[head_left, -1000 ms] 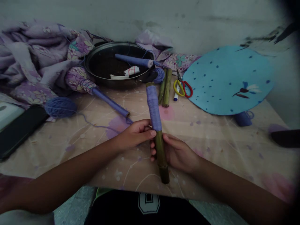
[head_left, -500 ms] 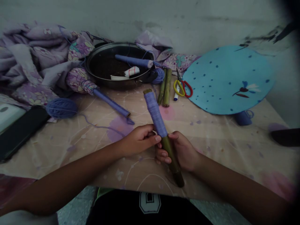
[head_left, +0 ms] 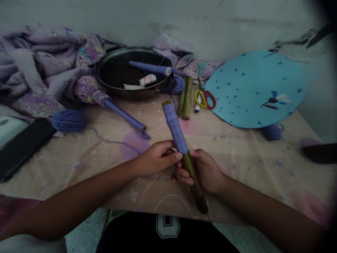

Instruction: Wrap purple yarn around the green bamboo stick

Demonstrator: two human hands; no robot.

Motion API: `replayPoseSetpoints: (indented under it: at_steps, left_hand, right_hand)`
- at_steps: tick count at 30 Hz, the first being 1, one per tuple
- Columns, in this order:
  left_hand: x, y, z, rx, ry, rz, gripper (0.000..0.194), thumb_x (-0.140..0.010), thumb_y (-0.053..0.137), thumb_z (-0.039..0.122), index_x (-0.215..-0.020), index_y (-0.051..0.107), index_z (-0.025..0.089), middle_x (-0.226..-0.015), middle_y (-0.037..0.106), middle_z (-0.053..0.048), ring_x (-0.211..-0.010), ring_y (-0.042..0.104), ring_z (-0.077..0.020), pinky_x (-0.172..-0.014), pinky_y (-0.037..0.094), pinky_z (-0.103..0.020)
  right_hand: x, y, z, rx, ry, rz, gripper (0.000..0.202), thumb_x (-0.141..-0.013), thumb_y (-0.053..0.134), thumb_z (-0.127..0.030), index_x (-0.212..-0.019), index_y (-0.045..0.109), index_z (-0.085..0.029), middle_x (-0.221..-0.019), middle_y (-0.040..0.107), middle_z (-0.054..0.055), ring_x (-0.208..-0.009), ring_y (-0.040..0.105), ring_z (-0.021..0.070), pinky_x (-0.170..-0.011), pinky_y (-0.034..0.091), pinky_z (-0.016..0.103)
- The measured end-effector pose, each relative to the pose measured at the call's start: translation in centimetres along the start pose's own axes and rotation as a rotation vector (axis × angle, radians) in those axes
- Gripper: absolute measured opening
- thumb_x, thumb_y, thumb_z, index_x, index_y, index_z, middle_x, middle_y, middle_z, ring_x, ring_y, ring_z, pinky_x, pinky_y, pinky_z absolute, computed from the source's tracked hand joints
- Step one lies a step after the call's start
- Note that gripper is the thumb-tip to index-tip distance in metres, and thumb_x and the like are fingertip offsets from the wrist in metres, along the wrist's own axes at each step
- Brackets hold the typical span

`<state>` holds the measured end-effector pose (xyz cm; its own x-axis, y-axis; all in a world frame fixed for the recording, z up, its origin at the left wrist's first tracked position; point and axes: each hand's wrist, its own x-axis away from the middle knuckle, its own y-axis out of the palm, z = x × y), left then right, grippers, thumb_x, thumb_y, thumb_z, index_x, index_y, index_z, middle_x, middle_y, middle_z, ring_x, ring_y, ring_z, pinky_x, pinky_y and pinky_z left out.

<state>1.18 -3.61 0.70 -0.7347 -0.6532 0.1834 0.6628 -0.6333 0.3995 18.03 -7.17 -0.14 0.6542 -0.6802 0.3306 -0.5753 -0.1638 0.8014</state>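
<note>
My right hand (head_left: 205, 170) is wrapped round the bare lower half of a green-brown plant stem (head_left: 195, 186), held tilted above the table. Purple yarn (head_left: 175, 128) is wound in tight coils over the stem's upper part, leaving a short bare tip. At the lower edge of these coils, my left hand (head_left: 158, 158) is pinched closed, its thumb against the stem. A loose strand runs to this hand from a purple yarn ball (head_left: 68, 120) at the left; the strand's end between the fingers is hidden.
Behind lies a black pan (head_left: 134, 93) holding a yarn-wrapped stick (head_left: 150, 67). Two bare stems (head_left: 187, 100), scissors (head_left: 205, 99) and a blue dotted oval board (head_left: 237, 95) are to its right. Another wrapped stick (head_left: 125, 114), floral cloth (head_left: 50, 63) and a black phone-like object (head_left: 26, 147) are at left.
The stem has shifted very slightly, its lower end a little down and right. Both hands keep nearly the same place and grip.
</note>
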Motion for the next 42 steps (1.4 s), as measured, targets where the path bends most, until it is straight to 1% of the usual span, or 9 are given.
replayPoseSetpoints:
  at_steps: [7,11,15,19,23,27,32,36,42]
  left_hand:
    - [-0.1,0.2,0.1,-0.023,0.005,0.007,0.032,-0.080,0.064,0.040,-0.091,0.053,0.013,-0.068,0.057,0.002,-0.058,0.063,-0.0106,-0.051,0.052,-0.020]
    - [-0.1,0.2,0.4,-0.085,0.030,-0.008,0.032,-0.078,0.066,0.037,-0.092,0.055,0.011,-0.070,0.064,-0.002,-0.064,0.065,-0.0102,-0.061,0.052,-0.020]
    - [0.0,0.3,0.3,-0.073,0.028,-0.023,0.032,-0.078,0.067,0.036,-0.092,0.055,0.010,-0.072,0.067,-0.004,-0.066,0.066,-0.0110,-0.062,0.052,-0.021]
    - [0.0,0.5,0.2,-0.050,0.022,0.076,0.030,-0.078,0.067,0.036,-0.088,0.053,0.012,-0.065,0.063,0.000,-0.059,0.065,-0.0111,-0.056,0.051,-0.021]
    - [0.0,0.4,0.7,-0.025,0.020,0.136,0.030,-0.079,0.064,0.038,-0.087,0.049,0.014,-0.060,0.062,0.001,-0.051,0.063,-0.0124,-0.047,0.049,-0.020]
    - [-0.3,0.0,1.1,-0.094,0.042,0.224,0.030,-0.076,0.068,0.035,-0.086,0.052,0.012,-0.060,0.061,0.002,-0.051,0.061,-0.0086,-0.047,0.049,-0.017]
    - [-0.4,-0.4,1.2,-0.026,0.026,0.111,0.029,-0.079,0.065,0.037,-0.086,0.050,0.013,-0.056,0.057,0.004,-0.047,0.060,-0.0100,-0.044,0.050,-0.020]
    - [-0.2,-0.8,1.3,0.022,0.021,0.010,0.024,-0.083,0.061,0.033,-0.089,0.051,0.013,-0.059,0.058,0.003,-0.051,0.063,-0.0123,-0.048,0.053,-0.023]
    - [-0.3,-1.0,1.2,-0.076,0.016,0.075,0.024,-0.082,0.061,0.033,-0.088,0.053,0.011,-0.062,0.057,0.003,-0.052,0.061,-0.0093,-0.049,0.049,-0.019]
  right_hand:
    - [0.2,-0.1,0.2,-0.017,-0.059,-0.079,0.032,-0.077,0.046,-0.038,-0.075,0.062,-0.011,-0.051,0.049,-0.001,-0.042,0.043,0.0094,-0.064,0.048,0.033]
    - [0.3,-0.5,0.1,-0.026,0.025,-0.143,0.031,-0.076,0.045,-0.038,-0.071,0.060,-0.012,-0.047,0.044,-0.004,-0.037,0.039,0.0077,-0.058,0.045,0.029]
    - [0.3,-0.6,0.1,-0.022,0.086,-0.152,0.032,-0.075,0.045,-0.040,-0.070,0.060,-0.012,-0.046,0.043,-0.004,-0.035,0.038,0.0070,-0.057,0.045,0.028]
    - [0.0,-0.3,0.3,-0.020,0.004,-0.094,0.033,-0.079,0.048,-0.041,-0.073,0.061,-0.011,-0.050,0.049,-0.002,-0.040,0.046,0.0080,-0.059,0.048,0.029]
    - [-0.4,0.0,0.3,-0.005,-0.097,-0.022,0.025,-0.082,0.059,-0.040,-0.086,0.060,-0.015,-0.070,0.062,0.003,-0.059,0.059,0.0130,-0.061,0.053,0.031]
    - [-0.6,-0.3,0.4,0.018,-0.142,0.011,0.024,-0.080,0.069,-0.035,-0.092,0.059,-0.016,-0.079,0.062,0.002,-0.066,0.061,0.0120,-0.063,0.056,0.030]
    - [-0.5,-0.5,0.6,0.005,-0.105,-0.012,0.027,-0.082,0.067,-0.040,-0.092,0.060,-0.016,-0.084,0.066,0.003,-0.069,0.065,0.0110,-0.069,0.056,0.027]
    - [-0.5,-0.3,0.6,0.017,-0.121,-0.023,0.029,-0.084,0.064,-0.043,-0.092,0.062,-0.015,-0.085,0.066,0.003,-0.069,0.066,0.0105,-0.069,0.056,0.025]
    - [-0.3,-0.1,0.5,0.012,-0.111,-0.013,0.029,-0.085,0.063,-0.042,-0.099,0.060,-0.017,-0.089,0.062,0.003,-0.070,0.062,0.0119,-0.063,0.059,0.031]
